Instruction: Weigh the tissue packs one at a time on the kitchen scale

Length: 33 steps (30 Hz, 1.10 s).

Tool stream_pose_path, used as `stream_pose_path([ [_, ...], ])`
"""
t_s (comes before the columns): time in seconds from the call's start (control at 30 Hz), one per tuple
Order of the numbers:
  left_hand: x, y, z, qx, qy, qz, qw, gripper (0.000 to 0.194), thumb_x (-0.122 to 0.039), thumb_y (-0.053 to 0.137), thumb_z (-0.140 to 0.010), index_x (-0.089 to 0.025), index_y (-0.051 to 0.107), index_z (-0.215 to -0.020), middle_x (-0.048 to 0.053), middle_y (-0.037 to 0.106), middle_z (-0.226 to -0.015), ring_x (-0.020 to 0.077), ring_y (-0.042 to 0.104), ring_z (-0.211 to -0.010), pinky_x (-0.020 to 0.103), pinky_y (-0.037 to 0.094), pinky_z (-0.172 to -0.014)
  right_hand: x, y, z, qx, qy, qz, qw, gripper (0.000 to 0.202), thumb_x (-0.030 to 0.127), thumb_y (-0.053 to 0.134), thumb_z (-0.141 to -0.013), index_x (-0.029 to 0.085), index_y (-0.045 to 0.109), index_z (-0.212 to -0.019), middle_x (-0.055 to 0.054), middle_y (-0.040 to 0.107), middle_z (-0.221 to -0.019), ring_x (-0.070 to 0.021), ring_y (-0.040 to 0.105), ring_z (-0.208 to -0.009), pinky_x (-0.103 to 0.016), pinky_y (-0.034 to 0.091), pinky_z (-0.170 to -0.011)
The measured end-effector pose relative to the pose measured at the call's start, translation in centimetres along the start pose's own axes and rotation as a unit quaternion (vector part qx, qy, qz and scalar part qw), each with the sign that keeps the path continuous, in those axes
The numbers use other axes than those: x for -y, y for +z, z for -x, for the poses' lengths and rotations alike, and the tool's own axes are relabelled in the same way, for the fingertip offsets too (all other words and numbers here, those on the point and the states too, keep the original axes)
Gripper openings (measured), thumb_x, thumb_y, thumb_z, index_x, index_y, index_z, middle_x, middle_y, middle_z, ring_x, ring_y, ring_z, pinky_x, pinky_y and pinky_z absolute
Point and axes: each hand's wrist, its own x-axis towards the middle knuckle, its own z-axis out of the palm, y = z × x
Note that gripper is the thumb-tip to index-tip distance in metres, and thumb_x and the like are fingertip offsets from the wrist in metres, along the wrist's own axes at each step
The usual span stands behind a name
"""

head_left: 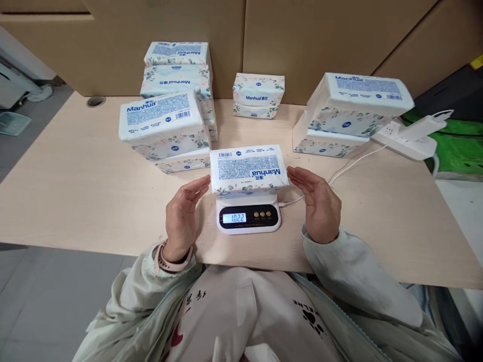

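Note:
A white tissue pack (249, 168) with blue print and a floral edge rests on a small white digital scale (249, 227), front and centre on the table. The scale's lit display seems to read 102.2. At the pack's left end is my left hand (183, 213), fingers stretched out and palm turned inward. My right hand (320, 206) is held the same way by the right end, a small gap from the pack. Both hands look free of any object. The weighing plate is mostly hidden under the pack.
Stacked tissue packs (162, 120) stand at the left, and two more packs (358, 105) are piled at the right. A single pack (258, 95) sits at the back against a cardboard wall (279, 40). A white cable (350, 165) runs from the scale toward a power strip (409, 138).

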Motion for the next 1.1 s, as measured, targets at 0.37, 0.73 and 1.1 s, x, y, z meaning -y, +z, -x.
stream_pose_path([
  [0.37,-0.1,0.3,-0.1,-0.030,-0.020,-0.001,0.999,0.044,-0.061,0.063,-0.099,-0.025,0.088,-0.105,0.008,0.086,-0.120,0.0268,0.078,-0.122,0.042,0.060,-0.111,-0.2,-0.1,-0.2,0.004,-0.005,0.001,1.000,0.041,0.058,0.055,-0.111,0.031,0.082,-0.127,-0.003,0.084,-0.134,-0.0252,0.076,-0.130,-0.051,0.056,-0.120],
  [0.73,0.1,0.1,-0.2,-0.028,-0.006,-0.024,0.999,0.044,-0.060,0.059,-0.102,-0.025,0.086,-0.105,0.009,0.085,-0.121,0.0293,0.078,-0.123,0.048,0.060,-0.114,0.2,0.0,0.0,0.003,0.000,0.028,1.000,0.042,0.059,0.054,-0.110,0.030,0.082,-0.125,-0.006,0.084,-0.132,-0.0281,0.077,-0.128,-0.055,0.058,-0.119],
  [1.1,-0.9,0.9,-0.3,0.128,0.028,-0.114,0.985,0.052,-0.057,0.070,-0.102,-0.027,0.076,-0.144,0.009,0.068,-0.157,0.0346,0.060,-0.154,0.056,0.046,-0.133,-1.3,-0.5,-0.2,0.139,-0.017,0.146,0.979,0.064,0.066,0.061,-0.105,0.037,0.056,-0.162,-0.003,0.059,-0.169,-0.0307,0.052,-0.159,-0.060,0.033,-0.140],
])
